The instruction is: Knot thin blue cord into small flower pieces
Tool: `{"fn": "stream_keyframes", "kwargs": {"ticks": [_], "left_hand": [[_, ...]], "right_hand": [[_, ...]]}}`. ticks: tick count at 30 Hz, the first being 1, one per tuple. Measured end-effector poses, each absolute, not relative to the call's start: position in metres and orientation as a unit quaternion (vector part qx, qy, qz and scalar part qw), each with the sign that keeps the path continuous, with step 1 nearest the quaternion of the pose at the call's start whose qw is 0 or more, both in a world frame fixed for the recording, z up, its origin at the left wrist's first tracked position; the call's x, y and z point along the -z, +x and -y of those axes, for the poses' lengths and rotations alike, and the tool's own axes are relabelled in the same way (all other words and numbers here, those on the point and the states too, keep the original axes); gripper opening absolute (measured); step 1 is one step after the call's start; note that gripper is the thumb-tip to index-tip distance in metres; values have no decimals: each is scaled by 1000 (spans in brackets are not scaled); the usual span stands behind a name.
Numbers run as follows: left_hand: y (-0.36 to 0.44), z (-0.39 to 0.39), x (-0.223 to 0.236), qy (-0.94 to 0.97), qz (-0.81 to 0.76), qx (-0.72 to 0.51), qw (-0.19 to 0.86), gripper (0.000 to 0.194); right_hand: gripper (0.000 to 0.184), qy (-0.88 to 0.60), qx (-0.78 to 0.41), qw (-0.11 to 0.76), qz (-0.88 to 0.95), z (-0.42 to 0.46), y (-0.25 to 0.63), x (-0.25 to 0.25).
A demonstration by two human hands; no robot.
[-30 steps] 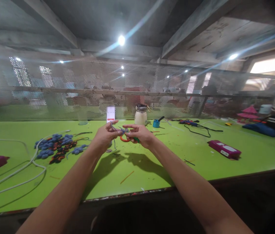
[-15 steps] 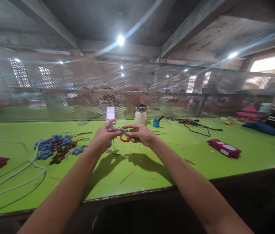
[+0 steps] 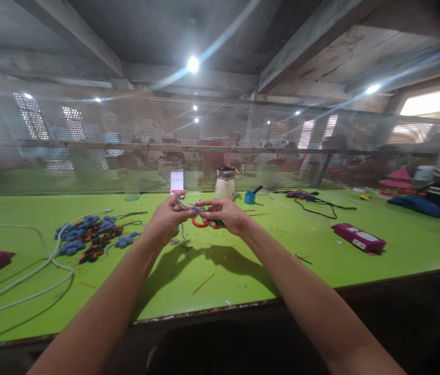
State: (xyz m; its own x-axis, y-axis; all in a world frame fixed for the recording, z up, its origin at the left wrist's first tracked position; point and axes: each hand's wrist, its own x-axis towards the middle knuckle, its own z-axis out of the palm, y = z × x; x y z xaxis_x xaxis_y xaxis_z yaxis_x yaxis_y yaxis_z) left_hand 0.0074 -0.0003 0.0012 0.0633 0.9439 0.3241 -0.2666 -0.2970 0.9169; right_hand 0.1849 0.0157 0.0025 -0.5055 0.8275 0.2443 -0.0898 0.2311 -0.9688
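Note:
Above the middle of the table, my left hand [image 3: 167, 216] pinches a small blue-purple crochet piece [image 3: 195, 210], with its yarn [image 3: 183, 233] running over the fingers and hanging below. Close on its right, my right hand [image 3: 225, 214] is closed on a crochet hook with a green handle [image 3: 219, 223]. The hook's tip meets the piece between the two hands, where detail is too small to make out. Just under the fingertips shows the orange handle loop of what look like scissors [image 3: 199, 224]. Crocheted blue flowers [image 3: 75, 234] and dark-orange ones [image 3: 97, 247] lie in a pile to the left.
A phone [image 3: 177, 182] and a cream bottle [image 3: 225, 185] stand along the back by a perforated screen. Right of them is a blue pot [image 3: 250, 197]. A magenta power strip [image 3: 359, 238] lies at right; white cables [image 3: 53, 255] cross the left side.

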Motion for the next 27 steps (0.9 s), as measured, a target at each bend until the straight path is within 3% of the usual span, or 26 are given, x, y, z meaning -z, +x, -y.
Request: {"fn": "stream_keyframes", "kwargs": {"ticks": [6, 14, 27], "left_hand": [[8, 3, -4, 529, -324, -602, 502, 82], [9, 9, -11, 485, -307, -590, 568, 77], [9, 8, -9, 488, -315, -590, 561, 72]], "right_hand": [[41, -273, -560, 412, 665, -16, 185, -3], [24, -295, -562, 422, 648, -11, 182, -6], [23, -293, -546, 434, 654, -12, 182, -4]]}}
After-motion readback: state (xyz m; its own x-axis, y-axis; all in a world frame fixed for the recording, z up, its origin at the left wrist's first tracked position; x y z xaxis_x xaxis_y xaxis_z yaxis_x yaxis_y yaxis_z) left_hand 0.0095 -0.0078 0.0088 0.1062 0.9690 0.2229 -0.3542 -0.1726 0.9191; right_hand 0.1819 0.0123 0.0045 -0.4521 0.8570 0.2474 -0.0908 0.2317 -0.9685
